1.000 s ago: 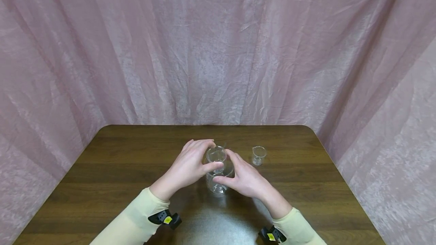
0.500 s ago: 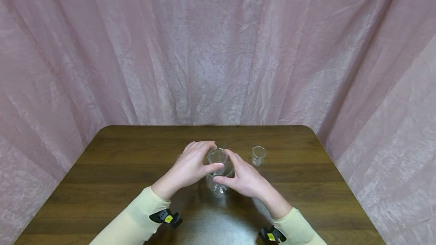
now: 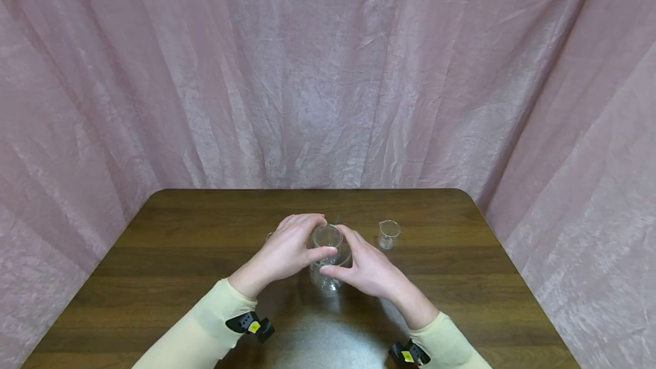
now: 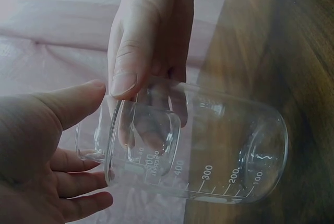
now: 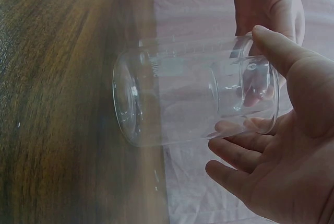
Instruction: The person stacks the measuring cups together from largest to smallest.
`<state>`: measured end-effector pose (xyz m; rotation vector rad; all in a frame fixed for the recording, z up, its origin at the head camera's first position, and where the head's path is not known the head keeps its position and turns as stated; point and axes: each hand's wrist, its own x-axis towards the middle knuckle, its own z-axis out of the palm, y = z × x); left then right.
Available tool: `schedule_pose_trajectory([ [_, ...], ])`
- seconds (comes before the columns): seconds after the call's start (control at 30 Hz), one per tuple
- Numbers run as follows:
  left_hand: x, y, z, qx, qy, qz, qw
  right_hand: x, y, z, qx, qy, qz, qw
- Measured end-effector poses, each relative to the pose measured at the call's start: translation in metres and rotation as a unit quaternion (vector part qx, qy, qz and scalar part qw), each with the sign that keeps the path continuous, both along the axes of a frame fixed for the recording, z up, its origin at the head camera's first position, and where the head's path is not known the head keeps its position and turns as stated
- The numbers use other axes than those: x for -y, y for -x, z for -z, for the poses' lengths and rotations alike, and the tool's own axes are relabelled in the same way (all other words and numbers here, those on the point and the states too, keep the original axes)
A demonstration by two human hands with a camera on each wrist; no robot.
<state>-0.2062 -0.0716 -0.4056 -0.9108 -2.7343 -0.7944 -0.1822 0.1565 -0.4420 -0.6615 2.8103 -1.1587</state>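
Observation:
A large clear glass beaker point(image 3: 328, 285) with white volume marks stands upright at the middle of the table. My right hand point(image 3: 370, 266) grips it near the rim, thumb on the near side and fingers on the far side. A smaller glass beaker point(image 3: 327, 236) sits partly inside the large one, its rim above the large rim. My left hand point(image 3: 291, 248) holds this smaller beaker near its top between thumb and fingers. In the left wrist view the smaller beaker's base point(image 4: 169, 145) shows through the large wall, well above the large beaker's bottom.
A small glass beaker point(image 3: 388, 236) with a spout stands to the right, beyond my right hand. A bit of another glass rim point(image 3: 269, 236) peeks out behind my left hand. The brown wooden table point(image 3: 205, 209) ends at a pink curtain point(image 3: 307, 101).
My left hand has come down slightly with the smaller beaker, whose rim now sits a little lower over the large beaker. My right hand has stayed in place.

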Motion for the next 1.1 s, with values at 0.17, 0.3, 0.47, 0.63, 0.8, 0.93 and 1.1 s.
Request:
schedule_pose_trajectory([
  [0.17,0.0001,0.0008,-0.0003,0.004,0.003,0.004,1.0,0.0002,0.0003,-0.0003,0.001,-0.004,0.002,1.0],
  [0.3,-0.0002,0.002,0.0003,0.007,0.009,0.004,0.9999,0.0003,0.0003,-0.0003,-0.001,-0.005,0.005,1.0],
  [0.47,-0.0011,0.004,0.0013,0.009,0.012,0.006,0.9999,0.0003,-0.0002,-0.0004,0.004,-0.005,0.008,0.9999],
  [0.63,-0.0014,0.0062,0.0022,0.01,0.012,0.009,0.9998,0.0005,-0.0008,-0.0004,0.009,-0.008,0.009,0.9999],
  [0.8,-0.0018,0.0079,0.0025,0.02,0.017,0.011,0.9996,0.0005,-0.0009,-0.0005,0.011,-0.01,0.01,0.9998],
  [0.93,-0.0021,0.0084,0.0027,0.028,0.02,0.011,0.9993,0.0006,-0.0013,-0.0009,0.015,-0.009,0.009,0.9998],
  [1.1,-0.0022,0.0095,0.0033,0.035,0.024,0.012,0.999,0.0006,-0.0017,-0.0016,0.019,-0.007,0.01,0.9997],
])
